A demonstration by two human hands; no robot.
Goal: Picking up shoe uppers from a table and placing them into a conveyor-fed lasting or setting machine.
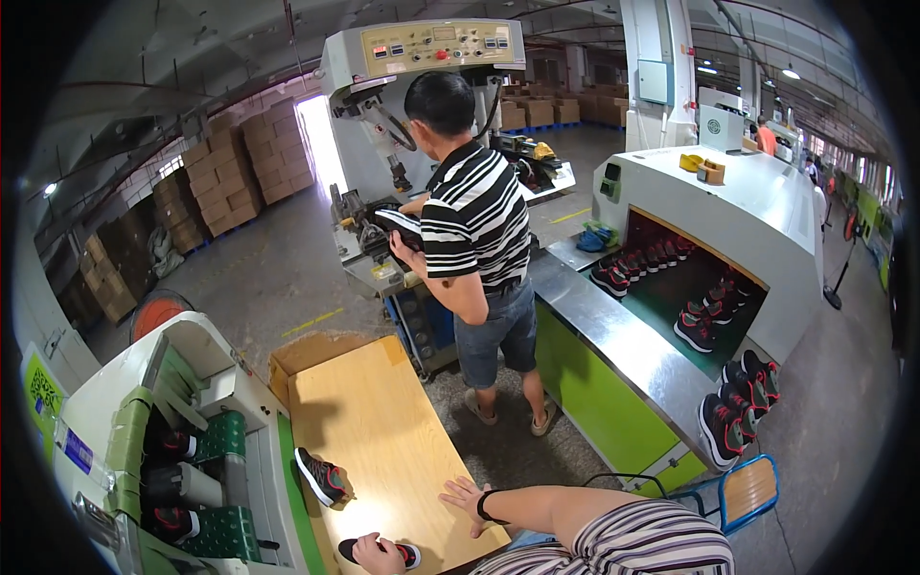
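At the bottom of the head view, my left hand [379, 553] is closed over a dark sneaker [411, 556] with a white sole and red trim. The hand covers the middle of that shoe. My right hand [465, 498], with a black band at the wrist, rests with spread fingers near the right edge of the wooden tabletop [383, 412] and holds nothing. A second sneaker [321, 476], black and grey with a white sole, lies on the same tabletop, beyond my left hand.
A machine with green padded holders [220, 436] and shoes in it stands at left. Ahead, a co-worker [474, 211] handles a shoe at a press [422, 43]. At right, several sneakers [724, 422] stand on a metal-topped conveyor [623, 335] by a tunnel machine [719, 201]; a stool [749, 494] is nearby.
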